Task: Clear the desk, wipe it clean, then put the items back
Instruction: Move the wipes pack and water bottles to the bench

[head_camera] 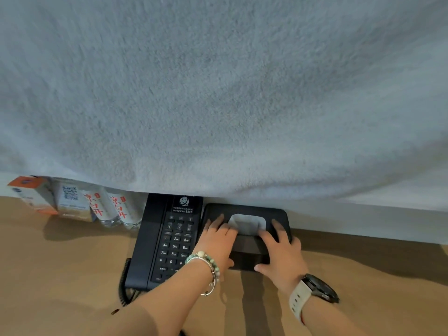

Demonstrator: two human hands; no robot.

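1. A black tissue box (243, 257) sits on the wooden worktop (60, 275) at centre right, its far edge close to the pale wall (363, 219).
2. A white tissue (244, 225) shows in the opening in the box's top.
3. The left grip (218, 238), a bare hand, lies on the left part of the box top. Its fingers are straight and spread, and its thumb rests against the near side.
4. The right grip (278, 251) lies the same way on the right part of the top: fingers straight and spread, thumb at the near side.
5. The tissue opening lies between the two sets of fingers.
6. A bead bracelet (208, 265) circles the left wrist, and a dark watch (317, 287) on a pale strap circles the right.
7. A black phone (174, 238) lies just left of the box. Its handset is along its left side, and the left forearm crosses its near right corner.
8. A coiled cord (124, 287) hangs at the phone's near left corner.
9. Left of the phone, two clear bottles (114, 212) with red characters stand side by side at the far edge.
10. Further left stand a carton with a QR code (70, 197) and an orange-and-white carton (31, 192).
11. A fluffy grey-blue cloth (218, 93) fills the upper part of the view. It hides the tops of the bottles, the cartons and the phone.
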